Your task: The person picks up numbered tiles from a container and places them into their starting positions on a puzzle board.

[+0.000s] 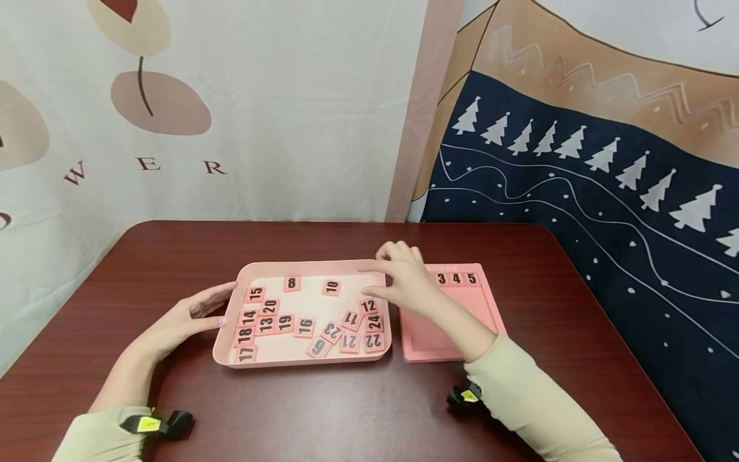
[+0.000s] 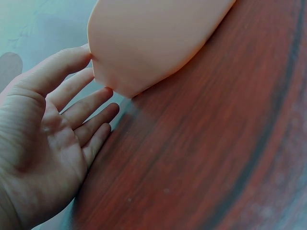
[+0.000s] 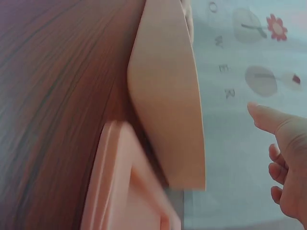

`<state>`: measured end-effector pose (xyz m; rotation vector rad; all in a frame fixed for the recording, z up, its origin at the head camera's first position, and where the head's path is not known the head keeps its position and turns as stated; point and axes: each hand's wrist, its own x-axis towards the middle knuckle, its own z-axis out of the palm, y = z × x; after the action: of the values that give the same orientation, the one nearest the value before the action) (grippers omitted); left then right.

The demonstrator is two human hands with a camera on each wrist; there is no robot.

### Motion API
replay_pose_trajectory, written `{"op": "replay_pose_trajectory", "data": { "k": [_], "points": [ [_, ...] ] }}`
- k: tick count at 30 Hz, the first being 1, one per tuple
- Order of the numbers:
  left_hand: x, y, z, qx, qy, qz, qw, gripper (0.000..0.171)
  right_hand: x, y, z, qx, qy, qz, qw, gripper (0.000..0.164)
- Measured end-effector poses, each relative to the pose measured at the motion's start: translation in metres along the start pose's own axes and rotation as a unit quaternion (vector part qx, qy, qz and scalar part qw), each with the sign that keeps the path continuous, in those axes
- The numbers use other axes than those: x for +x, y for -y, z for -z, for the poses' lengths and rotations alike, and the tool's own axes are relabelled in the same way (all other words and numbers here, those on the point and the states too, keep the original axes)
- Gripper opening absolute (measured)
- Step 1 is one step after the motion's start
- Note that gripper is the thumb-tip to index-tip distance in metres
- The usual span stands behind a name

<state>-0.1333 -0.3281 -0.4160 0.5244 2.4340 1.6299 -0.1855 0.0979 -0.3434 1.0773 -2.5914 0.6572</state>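
A shallow pink tray (image 1: pixel 288 363) with a white floor holds several loose number tiles. My left hand (image 1: pixel 176 324) is at the tray's left end, its thumb and fingertips right at the wall; the left wrist view shows those fingers (image 2: pixel 88 108) spread and nearly straight. Over the tray's right end hovers my right hand (image 1: pixel 407 279). Its thumb and index finger are apart with nothing between them, while the other fingers curl in. Below it lies the 12 tile (image 1: pixel 368 307), with the 10 tile (image 1: pixel 331 287) farther left.
Right of the tray, a pink board (image 1: pixel 447 327) carries tiles 3, 4 and 5 (image 1: pixel 472 278) along its top row; my right forearm covers part of it. Both stand on a dark red wooden table (image 1: pixel 323 410). Printed cloths (image 1: pixel 300 128) hang behind the table.
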Motion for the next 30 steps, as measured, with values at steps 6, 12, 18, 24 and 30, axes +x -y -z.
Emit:
{"op": "replay_pose_trajectory", "data": {
  "k": [6,12,18,24,30],
  "points": [
    [0.0,-0.001,0.0,-0.001,0.001,0.0,1.0,0.061,0.025,0.021,-0.019,-0.004,0.056,-0.005,0.998,0.039],
    [0.0,-0.001,0.0,-0.005,0.003,-0.001,1.0,0.061,0.046,0.033,-0.041,-0.024,0.093,-0.035,0.995,0.04],
    [0.0,0.0,0.0,-0.009,0.002,-0.002,1.0,0.06,0.066,0.036,-0.06,-0.025,0.112,-0.046,0.992,0.039],
    [0.0,0.0,0.0,-0.008,0.002,-0.002,1.0,0.06,0.08,0.035,-0.08,-0.046,0.123,-0.057,0.99,0.038],
    [0.0,0.0,0.001,-0.008,0.003,-0.007,0.9999,0.06,0.087,0.047,-0.096,-0.079,0.138,-0.081,0.984,0.039]
  ]
}}
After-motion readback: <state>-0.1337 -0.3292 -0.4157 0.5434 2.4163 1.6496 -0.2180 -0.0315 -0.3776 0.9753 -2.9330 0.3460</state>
